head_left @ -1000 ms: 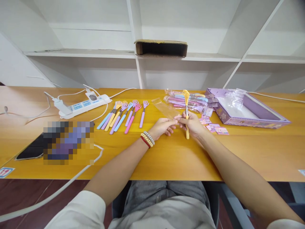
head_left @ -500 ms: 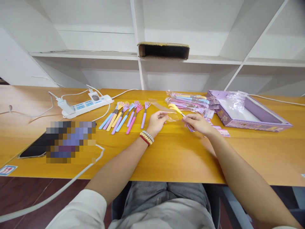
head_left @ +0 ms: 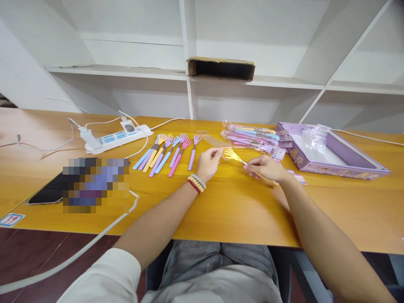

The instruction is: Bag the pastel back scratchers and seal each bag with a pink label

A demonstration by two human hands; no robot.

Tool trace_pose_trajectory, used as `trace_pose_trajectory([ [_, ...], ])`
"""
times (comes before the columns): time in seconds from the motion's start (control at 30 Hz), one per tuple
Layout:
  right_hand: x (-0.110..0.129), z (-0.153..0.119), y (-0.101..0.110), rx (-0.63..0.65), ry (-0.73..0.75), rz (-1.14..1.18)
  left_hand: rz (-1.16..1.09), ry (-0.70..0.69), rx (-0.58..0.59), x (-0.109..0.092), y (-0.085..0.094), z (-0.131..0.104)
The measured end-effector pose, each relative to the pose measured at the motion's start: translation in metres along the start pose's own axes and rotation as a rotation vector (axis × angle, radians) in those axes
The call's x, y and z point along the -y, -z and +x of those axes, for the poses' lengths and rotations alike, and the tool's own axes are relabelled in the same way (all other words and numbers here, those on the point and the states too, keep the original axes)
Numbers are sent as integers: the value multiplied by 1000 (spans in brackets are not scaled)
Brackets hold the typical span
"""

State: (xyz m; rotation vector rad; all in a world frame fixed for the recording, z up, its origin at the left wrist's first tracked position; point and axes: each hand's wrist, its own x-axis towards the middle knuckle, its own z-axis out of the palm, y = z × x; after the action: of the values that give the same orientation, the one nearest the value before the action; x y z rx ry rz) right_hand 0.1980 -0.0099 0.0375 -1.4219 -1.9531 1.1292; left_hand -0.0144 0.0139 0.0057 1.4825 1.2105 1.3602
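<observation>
My right hand (head_left: pixel 263 167) is closed around the shaft of a yellow back scratcher (head_left: pixel 232 155), whose clawed head points left. My left hand (head_left: pixel 208 163) pinches a clear plastic bag (head_left: pixel 223 150), and the scratcher's claws are at this bag; whether they are inside it I cannot tell. Left of my left hand lie several loose back scratchers (head_left: pixel 164 156) with purple, yellow, blue and pink handles, claws toward the shelves. Beyond my right hand is a pile of bagged back scratchers (head_left: pixel 249 136) with printed cards (head_left: pixel 279 153).
A purple display box (head_left: pixel 334 168) with clear plastic (head_left: pixel 315 132) in it stands at the right. At the left are a white power strip (head_left: pixel 118 138), cables and a dark phone (head_left: pixel 47 189) beside a blurred patch. A cardboard box (head_left: pixel 221 69) sits on the white shelf.
The yellow scratcher has turned so its claws spread into view, and they have come up to the bag at my left hand. The whole view has shifted slightly.
</observation>
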Motion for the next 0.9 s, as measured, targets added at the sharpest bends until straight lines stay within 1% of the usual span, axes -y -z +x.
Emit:
trace_pose_trajectory([
  [0.13, -1, 2, -6, 7, -33, 71, 64, -28, -14, 1, 0, -1],
  [0.3, -5, 4, -10, 7, -37, 60, 92, -17, -1, 2, 1, 0],
  [0.4, -8, 6, -10, -11, 2, 41, 50, 29, 21, 3, 1, 0],
  [0.53, -9, 6, -11, -34, 29, -5, -90, 105, 55, 3, -1, -1],
  [0.63, -8, 6, -11, -53, 43, -35, -156, 122, 67, 2, -2, -2],
  [0.73, -7, 7, -11, -73, 48, -59, -134, 115, 97, 1, -3, -3],
  [0.9, -6, 7, -12, -70, 4, -92, -41, 82, 164, 4, -5, -4],
])
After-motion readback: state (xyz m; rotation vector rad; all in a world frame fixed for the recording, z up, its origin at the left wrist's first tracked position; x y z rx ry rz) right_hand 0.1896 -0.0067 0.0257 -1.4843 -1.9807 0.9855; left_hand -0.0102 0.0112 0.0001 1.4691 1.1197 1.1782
